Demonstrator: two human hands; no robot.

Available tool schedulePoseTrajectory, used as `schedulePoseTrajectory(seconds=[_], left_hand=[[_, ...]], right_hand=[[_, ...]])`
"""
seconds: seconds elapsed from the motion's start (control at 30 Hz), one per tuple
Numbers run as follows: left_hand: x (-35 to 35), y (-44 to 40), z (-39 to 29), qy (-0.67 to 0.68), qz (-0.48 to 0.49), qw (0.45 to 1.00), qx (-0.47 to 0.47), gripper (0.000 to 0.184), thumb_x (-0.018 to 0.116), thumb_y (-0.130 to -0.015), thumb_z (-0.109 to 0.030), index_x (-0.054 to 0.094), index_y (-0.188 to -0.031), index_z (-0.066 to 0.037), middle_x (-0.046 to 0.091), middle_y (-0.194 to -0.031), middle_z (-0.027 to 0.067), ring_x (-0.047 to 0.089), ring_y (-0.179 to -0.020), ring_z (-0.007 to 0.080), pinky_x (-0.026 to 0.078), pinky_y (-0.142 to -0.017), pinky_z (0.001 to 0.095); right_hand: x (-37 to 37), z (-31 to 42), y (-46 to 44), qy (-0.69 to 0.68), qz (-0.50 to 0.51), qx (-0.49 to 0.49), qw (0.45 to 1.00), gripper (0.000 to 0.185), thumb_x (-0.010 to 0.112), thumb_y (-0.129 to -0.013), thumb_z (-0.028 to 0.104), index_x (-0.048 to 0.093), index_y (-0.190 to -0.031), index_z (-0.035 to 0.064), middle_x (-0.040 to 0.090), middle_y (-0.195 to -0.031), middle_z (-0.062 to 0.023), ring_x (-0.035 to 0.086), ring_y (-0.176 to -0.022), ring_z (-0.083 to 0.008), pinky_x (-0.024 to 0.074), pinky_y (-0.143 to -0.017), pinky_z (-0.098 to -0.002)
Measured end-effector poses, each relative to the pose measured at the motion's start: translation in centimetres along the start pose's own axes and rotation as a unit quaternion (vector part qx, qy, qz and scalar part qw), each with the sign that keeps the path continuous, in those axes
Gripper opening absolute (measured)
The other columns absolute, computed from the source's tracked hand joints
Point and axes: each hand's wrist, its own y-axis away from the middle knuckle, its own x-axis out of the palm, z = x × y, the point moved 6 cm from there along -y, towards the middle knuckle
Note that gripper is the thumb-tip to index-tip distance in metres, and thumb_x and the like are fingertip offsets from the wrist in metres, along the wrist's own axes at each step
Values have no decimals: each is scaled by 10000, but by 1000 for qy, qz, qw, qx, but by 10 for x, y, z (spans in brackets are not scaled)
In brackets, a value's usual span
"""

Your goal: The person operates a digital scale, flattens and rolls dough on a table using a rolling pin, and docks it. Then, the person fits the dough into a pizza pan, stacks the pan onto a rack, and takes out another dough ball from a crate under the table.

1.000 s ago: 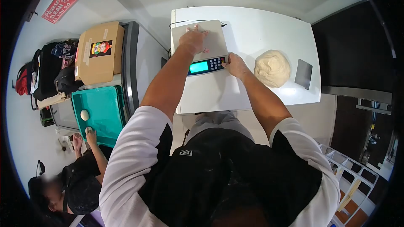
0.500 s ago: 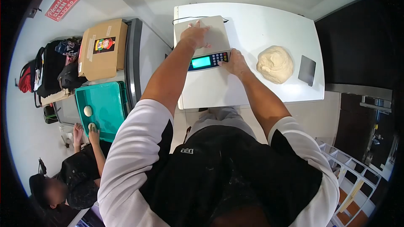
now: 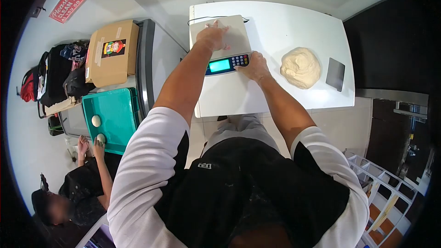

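A digital scale (image 3: 233,42) with a beige platform and a lit green display (image 3: 219,65) stands at the left of the white table. My left hand (image 3: 212,36) lies on its platform with the fingers spread. At the scale's front right corner, my right hand (image 3: 255,67) grips the edge, its thumb over the keypad (image 3: 240,61) and its fingers along the side. A large round lump of dough (image 3: 300,68) rests on the table to the right of that hand. Beyond it lies a flat metal dough scraper (image 3: 335,74).
The white table (image 3: 285,23) meets a wall at the back. On the left, a co-worker's hand (image 3: 98,148) is at a green tray (image 3: 120,124) holding two dough balls. A cardboard box (image 3: 110,66) stands behind the tray. A white rack (image 3: 383,179) is at lower right.
My right thumb has shifted slightly left over the keypad. My left hand stays on the platform. The co-worker's hand has drawn back a little from the nearer dough ball.
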Motion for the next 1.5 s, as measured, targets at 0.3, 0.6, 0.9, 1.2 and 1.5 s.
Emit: schedulePoseTrajectory(seconds=[0.3, 0.6, 0.9, 1.2, 1.5], left_hand=[[-1, 1, 4, 6, -5, 1000, -8, 907, 820, -837, -544, 341, -1604, -478, 238, -1739, 68, 347, -1535, 427, 497, -1127, 532], [-1, 1, 1, 1, -1, 1000, -4, 908, 822, -834, -553, 342, -1602, -480, 235, -1740, 57, 343, -1538, 420, 503, -1122, 539], [0, 7, 5, -2, -29, 1000, -2, 831, 767, -866, -600, 375, -1588, -474, 272, -1726, 40, 337, -1552, 366, 527, -1094, 533], [42, 51, 38, 200, -307, 930, -3, 484, 700, -953, -356, 635, -1401, -184, 571, -1488, 84, 543, -1349, 327, 496, -1075, 422], [145, 135, 61, 615, -263, 738, -95, 402, 528, -1063, -168, 586, -1442, -48, 619, -1444, 143, 555, -1338, 298, 426, -1111, 363]], right_hand=[[0, 5, 0, -5, 5, 14, 1000, 683, 945, -734, 324, 632, -1205, -60, 662, -1137, -197, 685, -1072, -335, 592, -928, -413], [-5, 10, 6, -18, 7, 37, 999, 706, 951, -737, 310, 625, -1242, -61, 665, -1148, -193, 689, -1063, -331, 592, -943, -414], [6, -25, -30, 3, 54, -61, 997, 492, 891, -809, 242, 623, -1112, -38, 679, -1090, -196, 688, -1031, -333, 575, -886, -417], [24, -58, -56, -35, 73, -85, 993, 332, 791, -892, 200, 612, -1053, -28, 694, -989, -173, 682, -932, -344, 546, -858, -409], [6, -36, -37, -63, 95, -51, 992, 294, 753, -916, 181, 614, -1070, -27, 697, -1000, -176, 677, -949, -327, 532, -883, -399]])
